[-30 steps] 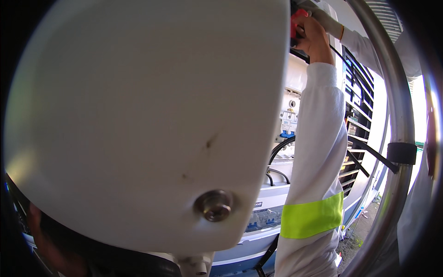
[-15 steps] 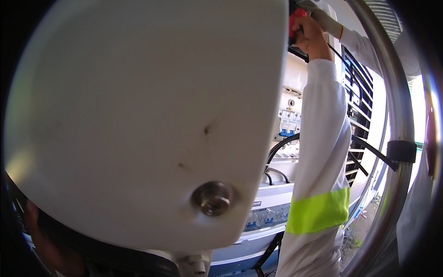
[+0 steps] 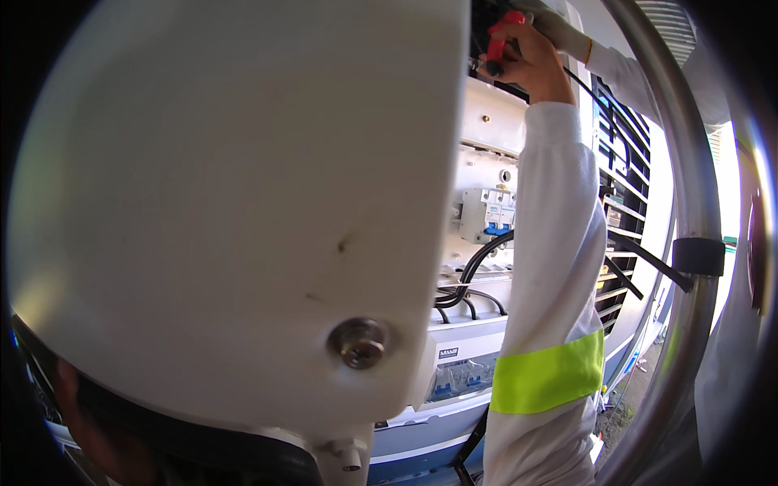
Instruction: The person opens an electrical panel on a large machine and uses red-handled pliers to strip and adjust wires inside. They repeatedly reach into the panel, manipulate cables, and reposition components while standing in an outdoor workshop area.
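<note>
At the upper edge my right hand (image 3: 536,63) is closed round a red-and-black hand tool (image 3: 504,36); its working end is lost in the dark gap behind the white panel. Another person's gloved hand (image 3: 559,31) reaches in just beyond mine. A large white panel (image 3: 235,202) with a bolt (image 3: 358,343) near its lower corner fills the left and middle, very close. Low at the left rim, my left hand (image 3: 105,441) is in shadow beside a black curved edge (image 3: 194,437); its fingers are too dark to read.
Behind my right arm, circuit breakers (image 3: 490,215) sit in a white enclosure, with black cables (image 3: 478,267) looping past. Below is a breaker box (image 3: 462,377) with a clear window. A metal pole (image 3: 689,178) with a black clamp (image 3: 698,256) stands at right, by a slatted grille (image 3: 628,170).
The panel's edge has shifted left in view, uncovering more of the enclosure and the tool. My right hand and arm sit slightly further left, still gripping the tool.
</note>
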Tool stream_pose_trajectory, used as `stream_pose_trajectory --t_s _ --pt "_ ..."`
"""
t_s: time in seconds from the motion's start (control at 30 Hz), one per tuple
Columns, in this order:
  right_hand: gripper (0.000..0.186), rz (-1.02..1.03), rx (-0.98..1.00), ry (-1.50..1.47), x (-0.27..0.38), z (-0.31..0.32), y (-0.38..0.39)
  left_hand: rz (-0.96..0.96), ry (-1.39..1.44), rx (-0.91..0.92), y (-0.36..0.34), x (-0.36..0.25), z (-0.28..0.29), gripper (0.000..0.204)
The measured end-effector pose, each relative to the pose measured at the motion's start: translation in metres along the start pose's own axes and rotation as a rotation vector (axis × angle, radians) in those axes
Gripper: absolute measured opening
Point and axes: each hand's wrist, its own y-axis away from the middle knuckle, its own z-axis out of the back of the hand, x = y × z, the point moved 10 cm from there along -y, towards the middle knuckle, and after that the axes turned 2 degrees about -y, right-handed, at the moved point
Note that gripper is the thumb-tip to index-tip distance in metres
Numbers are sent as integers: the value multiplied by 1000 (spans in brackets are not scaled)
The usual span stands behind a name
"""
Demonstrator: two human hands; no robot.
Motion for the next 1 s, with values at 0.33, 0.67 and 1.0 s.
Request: stream_pose_trajectory --t_s 0.33,0.67,1.0 --pt "45 -36 61 124 -9 -2 19 -323 -688 -286 4 -25 -3 49" --pt "45 -101 25 164 -2 -4 3 11 -62 -285 -10 6 -14 53" --pt "38 -86 184 376 -1 -9 -12 49 -100 -240 -7 5 -17 51"
